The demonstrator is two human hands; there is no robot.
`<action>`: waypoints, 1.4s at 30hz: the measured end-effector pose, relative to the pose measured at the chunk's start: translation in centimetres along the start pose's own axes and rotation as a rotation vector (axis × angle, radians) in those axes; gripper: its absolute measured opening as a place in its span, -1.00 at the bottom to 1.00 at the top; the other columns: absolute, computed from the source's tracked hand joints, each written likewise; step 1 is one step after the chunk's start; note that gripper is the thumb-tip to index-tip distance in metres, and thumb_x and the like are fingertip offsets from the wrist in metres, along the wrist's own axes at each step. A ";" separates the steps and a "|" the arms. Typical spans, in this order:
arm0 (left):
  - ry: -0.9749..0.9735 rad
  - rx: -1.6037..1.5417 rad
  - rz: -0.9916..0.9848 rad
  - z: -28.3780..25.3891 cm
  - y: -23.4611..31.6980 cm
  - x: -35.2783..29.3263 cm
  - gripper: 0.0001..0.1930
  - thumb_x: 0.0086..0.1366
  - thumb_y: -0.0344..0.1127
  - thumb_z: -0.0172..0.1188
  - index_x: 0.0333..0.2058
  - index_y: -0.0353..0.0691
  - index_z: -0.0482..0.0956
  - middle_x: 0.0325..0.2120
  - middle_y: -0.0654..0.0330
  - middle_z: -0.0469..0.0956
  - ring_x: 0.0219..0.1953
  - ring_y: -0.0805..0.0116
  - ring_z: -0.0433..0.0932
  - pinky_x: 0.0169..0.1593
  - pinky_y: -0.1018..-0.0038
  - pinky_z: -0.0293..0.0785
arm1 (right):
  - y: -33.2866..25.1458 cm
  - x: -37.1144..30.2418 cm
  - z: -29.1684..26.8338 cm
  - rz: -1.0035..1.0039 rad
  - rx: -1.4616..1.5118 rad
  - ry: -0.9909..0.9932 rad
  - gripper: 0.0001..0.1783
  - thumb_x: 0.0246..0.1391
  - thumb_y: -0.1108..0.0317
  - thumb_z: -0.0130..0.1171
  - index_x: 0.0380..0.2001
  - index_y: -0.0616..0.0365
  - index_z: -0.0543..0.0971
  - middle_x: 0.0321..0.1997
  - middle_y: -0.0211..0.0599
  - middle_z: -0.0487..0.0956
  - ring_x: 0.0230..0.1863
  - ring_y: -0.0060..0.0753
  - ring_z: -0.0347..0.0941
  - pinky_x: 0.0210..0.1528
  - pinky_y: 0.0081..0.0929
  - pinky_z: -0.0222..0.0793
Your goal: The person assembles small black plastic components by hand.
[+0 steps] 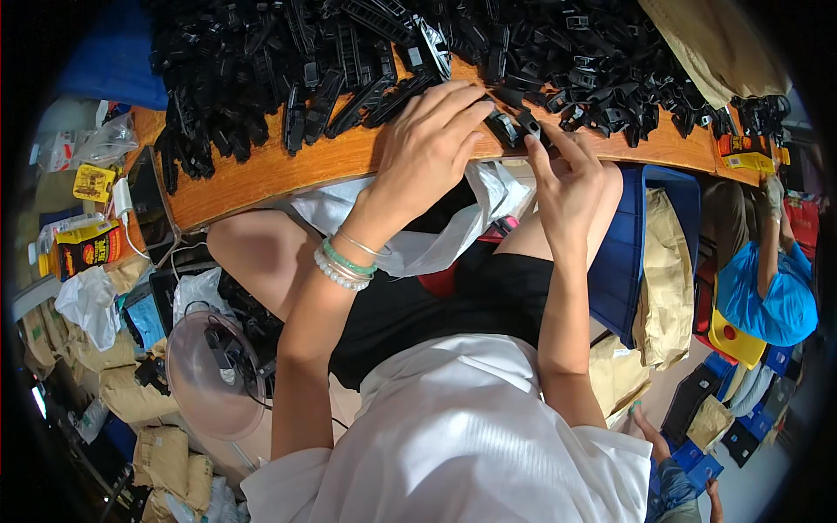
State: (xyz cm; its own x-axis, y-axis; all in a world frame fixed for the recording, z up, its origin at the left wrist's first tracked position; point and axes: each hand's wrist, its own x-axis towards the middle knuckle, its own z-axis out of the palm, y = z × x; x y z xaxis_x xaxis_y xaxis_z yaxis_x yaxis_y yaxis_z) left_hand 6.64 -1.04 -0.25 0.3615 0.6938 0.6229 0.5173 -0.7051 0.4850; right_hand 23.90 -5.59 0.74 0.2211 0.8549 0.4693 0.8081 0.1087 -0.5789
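Observation:
My left hand (427,144) is over the front edge of the wooden table, fingers bent and reaching to the right. Its thumb stands apart from the fingers, and nothing shows between them. Just beyond its fingertips lies a small black plastic part with a shiny face (503,129). My right hand (571,179) is closed, with thumb and forefinger on a black plastic piece (528,122) at the table edge; the fingers partly cover that piece. Behind both hands spreads a heap of black plastic parts (253,70), and one piece with a silvery side (432,48) stands out in it.
A white plastic bag (410,248) lies over my lap, below the wooden table (235,179). Left of me stands a clear pinkish tub (205,383) with black items. A blue fabric bin (621,261) is at my right. A co-worker in blue (767,292) sits far right.

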 end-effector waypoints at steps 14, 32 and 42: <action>0.067 -0.033 -0.002 1.1 -0.1 0.4 -0.71 0.04 -0.62 0.18 -0.20 -0.36 0.59 -0.22 0.04 0.58 -0.10 0.07 0.55 -0.02 0.30 0.49 | -1.6 -1.4 1.1 0.035 0.105 -0.001 -0.73 -0.16 0.53 0.38 -0.28 0.29 0.67 -0.40 -0.29 0.50 -0.32 -0.33 0.38 -0.19 -0.41 0.28; 0.158 0.380 -0.123 -2.8 -1.3 -1.9 -0.83 0.07 -0.55 0.26 -0.31 -0.32 0.56 -0.32 0.10 0.48 -0.29 0.12 0.45 -0.21 0.28 0.38 | -1.6 1.3 2.1 -0.054 0.041 0.001 -0.68 -0.09 0.49 0.33 -0.20 0.30 0.57 -0.24 -0.13 0.51 -0.34 -0.20 0.50 -0.25 -0.35 0.41; 0.140 -0.075 -0.139 -3.5 -1.3 -3.2 -0.73 0.08 -0.64 0.25 -0.22 -0.33 0.48 -0.28 0.03 0.57 -0.23 0.08 0.57 -0.14 0.34 0.49 | -1.0 1.9 3.1 -0.029 0.419 -0.182 -0.71 -0.13 0.54 0.28 -0.25 0.31 0.54 -0.34 -0.17 0.52 -0.36 -0.27 0.51 -0.25 -0.40 0.42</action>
State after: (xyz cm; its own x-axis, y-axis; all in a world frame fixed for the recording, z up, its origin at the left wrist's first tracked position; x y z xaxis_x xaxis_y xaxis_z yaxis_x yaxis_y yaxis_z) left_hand 2.13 -2.80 -0.74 0.1769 0.7616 0.6234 0.4937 -0.6167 0.6132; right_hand 21.81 -2.54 0.17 0.0713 0.9197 0.3862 0.5139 0.2980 -0.8045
